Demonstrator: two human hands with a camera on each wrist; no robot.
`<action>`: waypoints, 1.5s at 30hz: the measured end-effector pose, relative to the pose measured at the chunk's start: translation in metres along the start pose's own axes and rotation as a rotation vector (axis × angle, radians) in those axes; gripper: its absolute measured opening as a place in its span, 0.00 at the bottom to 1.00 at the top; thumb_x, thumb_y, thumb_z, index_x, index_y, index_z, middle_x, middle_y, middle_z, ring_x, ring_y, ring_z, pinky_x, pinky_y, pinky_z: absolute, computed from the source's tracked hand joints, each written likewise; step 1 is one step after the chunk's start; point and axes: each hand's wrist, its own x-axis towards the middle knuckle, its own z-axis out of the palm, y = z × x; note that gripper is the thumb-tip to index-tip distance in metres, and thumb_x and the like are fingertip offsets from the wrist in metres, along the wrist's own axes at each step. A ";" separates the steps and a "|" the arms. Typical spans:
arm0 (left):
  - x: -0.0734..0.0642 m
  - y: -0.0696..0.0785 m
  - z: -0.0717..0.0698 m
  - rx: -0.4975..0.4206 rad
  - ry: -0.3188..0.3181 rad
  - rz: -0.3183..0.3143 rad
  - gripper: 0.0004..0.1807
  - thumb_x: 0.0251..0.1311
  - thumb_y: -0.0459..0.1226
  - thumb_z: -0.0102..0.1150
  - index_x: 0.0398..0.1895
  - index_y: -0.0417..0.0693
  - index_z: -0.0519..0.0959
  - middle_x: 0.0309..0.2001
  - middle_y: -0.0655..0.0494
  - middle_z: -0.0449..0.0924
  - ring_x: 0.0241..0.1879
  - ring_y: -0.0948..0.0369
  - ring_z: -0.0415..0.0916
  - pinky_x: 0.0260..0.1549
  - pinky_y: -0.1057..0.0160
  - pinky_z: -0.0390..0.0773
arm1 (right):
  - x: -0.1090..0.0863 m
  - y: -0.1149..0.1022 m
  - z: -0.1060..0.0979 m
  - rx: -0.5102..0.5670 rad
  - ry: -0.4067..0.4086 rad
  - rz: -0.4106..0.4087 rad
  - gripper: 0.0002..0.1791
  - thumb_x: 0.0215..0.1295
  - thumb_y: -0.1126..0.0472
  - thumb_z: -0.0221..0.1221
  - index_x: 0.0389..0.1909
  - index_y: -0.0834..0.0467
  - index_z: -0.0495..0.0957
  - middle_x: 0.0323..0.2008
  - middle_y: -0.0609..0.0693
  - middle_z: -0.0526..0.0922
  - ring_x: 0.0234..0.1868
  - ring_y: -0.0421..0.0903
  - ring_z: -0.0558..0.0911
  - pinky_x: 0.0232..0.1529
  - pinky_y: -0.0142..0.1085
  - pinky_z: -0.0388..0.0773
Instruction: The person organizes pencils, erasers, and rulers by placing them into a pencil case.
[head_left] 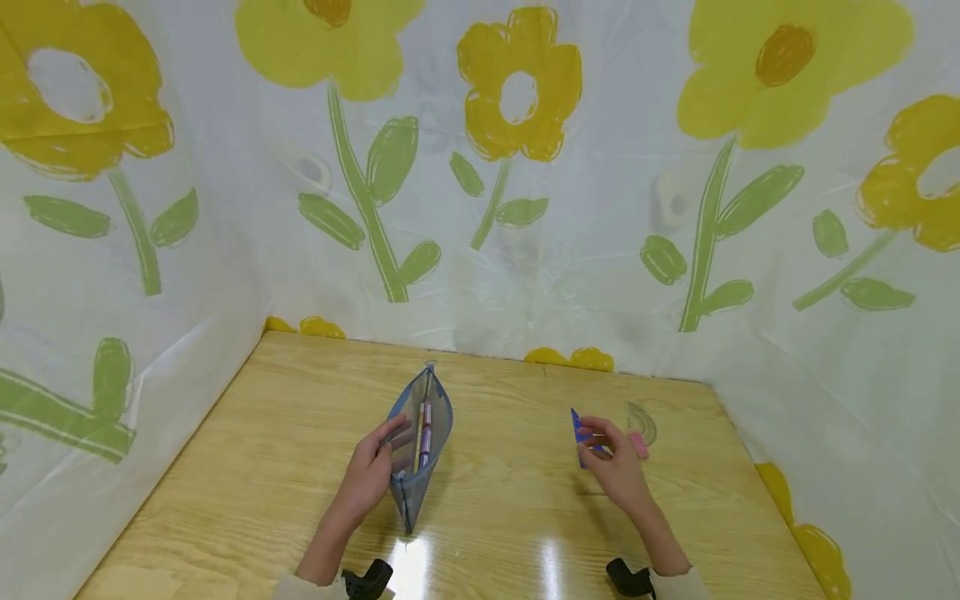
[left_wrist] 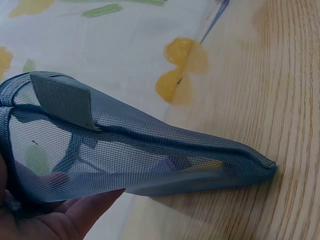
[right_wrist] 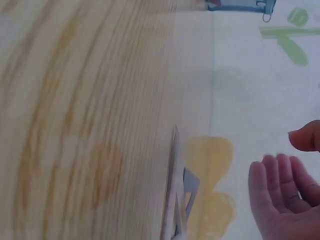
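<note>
Pencil (head_left: 418, 437) & purple stick (head_left: 426, 437) already in mesh pouch (head_left: 442, 417), L of centre, gripped by L hand (head_left: 367, 477); blue set square (head_left: 577, 422), protractor (head_left: 644, 420) & pink block (head_left: 638, 445) still outside, R hand (head_left: 617, 467) near set sq., fingers loosely bent, nothing held.

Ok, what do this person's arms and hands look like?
Left hand and right hand are both gloveless. Left sleeve and right sleeve look cream, only their ends showing. Left wrist camera and right wrist camera are black with rounded housings.
</note>
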 end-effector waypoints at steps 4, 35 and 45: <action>-0.002 -0.001 0.000 0.002 0.007 0.003 0.27 0.75 0.25 0.25 0.76 0.27 0.55 0.72 0.30 0.61 0.70 0.34 0.64 0.63 0.41 0.76 | 0.005 0.003 -0.006 -0.075 -0.004 0.078 0.22 0.67 0.73 0.61 0.62 0.71 0.73 0.53 0.68 0.79 0.50 0.55 0.80 0.46 0.28 0.83; 0.006 0.000 0.000 -0.001 0.022 0.033 0.27 0.74 0.24 0.24 0.75 0.25 0.56 0.71 0.28 0.62 0.69 0.33 0.66 0.62 0.43 0.77 | 0.053 0.011 -0.020 -0.518 -0.276 0.343 0.44 0.46 0.64 0.78 0.63 0.75 0.69 0.54 0.71 0.78 0.52 0.64 0.80 0.51 0.55 0.83; 0.005 -0.002 0.000 -0.004 0.014 0.009 0.27 0.75 0.25 0.24 0.76 0.26 0.55 0.72 0.29 0.61 0.70 0.34 0.64 0.63 0.42 0.76 | 0.057 0.014 -0.022 -0.504 -0.324 0.408 0.40 0.48 0.63 0.78 0.61 0.72 0.71 0.52 0.69 0.79 0.51 0.61 0.81 0.50 0.52 0.84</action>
